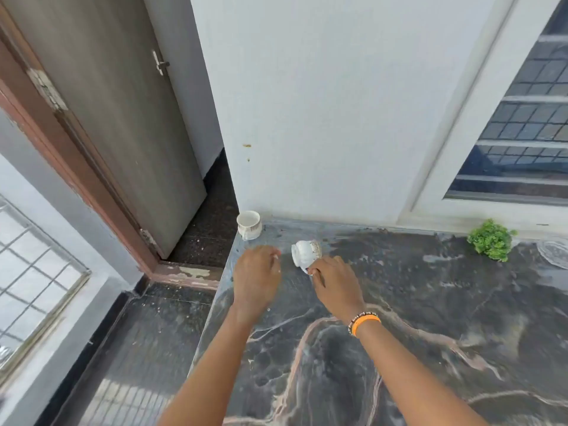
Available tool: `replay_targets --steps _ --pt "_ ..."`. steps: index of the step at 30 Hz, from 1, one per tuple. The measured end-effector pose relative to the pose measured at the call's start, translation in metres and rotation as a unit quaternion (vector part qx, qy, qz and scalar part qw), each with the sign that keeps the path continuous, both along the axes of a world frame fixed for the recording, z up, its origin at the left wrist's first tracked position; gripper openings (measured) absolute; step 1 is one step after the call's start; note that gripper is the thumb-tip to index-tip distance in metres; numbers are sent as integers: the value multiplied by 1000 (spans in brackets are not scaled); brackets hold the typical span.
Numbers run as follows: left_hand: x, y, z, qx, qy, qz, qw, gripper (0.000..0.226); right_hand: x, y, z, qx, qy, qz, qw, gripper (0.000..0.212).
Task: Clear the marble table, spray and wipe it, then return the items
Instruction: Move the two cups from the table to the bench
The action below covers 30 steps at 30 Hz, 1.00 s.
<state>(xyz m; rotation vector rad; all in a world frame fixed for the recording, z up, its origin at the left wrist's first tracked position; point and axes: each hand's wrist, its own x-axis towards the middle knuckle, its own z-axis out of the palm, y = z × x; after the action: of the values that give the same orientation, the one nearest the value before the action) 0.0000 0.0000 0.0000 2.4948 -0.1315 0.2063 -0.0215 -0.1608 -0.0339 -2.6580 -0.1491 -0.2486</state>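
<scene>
Reaching over the near left corner of the marble table, you extend both bare forearms forward, wrists bent slightly down. Your right hand pinches the handle of a white ceramic cup between curled fingers, holding it tipped on its side with its round foot facing left and its banded rim turned away toward the wall; whether the cup touches the stone or is lifted just clear of it cannot be told. Your left hand hovers just beside the cup, palm down, fingers loosely curled and grasping nothing. An orange band and a beaded bracelet circle your right wrist. A second white cup, upright with a patterned band on its side, stands at the far left corner of the table against the pale painted wall. The slab is dark and glossy, veined in pink and grey, with streaks showing across its surface. A small leafy green plant sits at the back edge, well apart from both cups, below a white-framed window. A grey door in a worn brown frame stands to the left.
</scene>
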Motion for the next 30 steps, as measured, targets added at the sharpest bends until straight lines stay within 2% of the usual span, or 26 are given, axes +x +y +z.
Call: replay_targets --steps 2,6,9,12,15,18,21,26,28,30 --pt "12 8 -18 -32 56 28 998 21 9 2 -19 30 46 -55 997 24" --pt "33 25 -58 -120 132 58 982 20 30 8 -52 -39 127 -129 983 20" --pt "49 35 -73 -171 144 87 971 28 46 15 -61 31 167 -201 965 18" --pt "75 43 -78 -197 162 98 962 41 60 17 -67 99 212 -256 938 24" --pt "109 46 -77 -269 224 127 928 47 70 16 -75 130 233 -288 920 26" --pt "132 46 -80 -349 263 163 885 49 75 16 -84 171 218 -329 903 22" --pt "142 44 -88 -380 288 151 866 40 80 17 -88 194 207 -348 894 19" --pt "145 41 -98 -349 275 115 889 17 81 16 -85 196 209 -340 896 12" --pt "138 38 -100 -329 262 98 902 22 80 19 -80 260 205 -332 883 9" --pt "129 35 -103 -324 247 92 909 32 79 24 -78 374 200 -324 846 22"
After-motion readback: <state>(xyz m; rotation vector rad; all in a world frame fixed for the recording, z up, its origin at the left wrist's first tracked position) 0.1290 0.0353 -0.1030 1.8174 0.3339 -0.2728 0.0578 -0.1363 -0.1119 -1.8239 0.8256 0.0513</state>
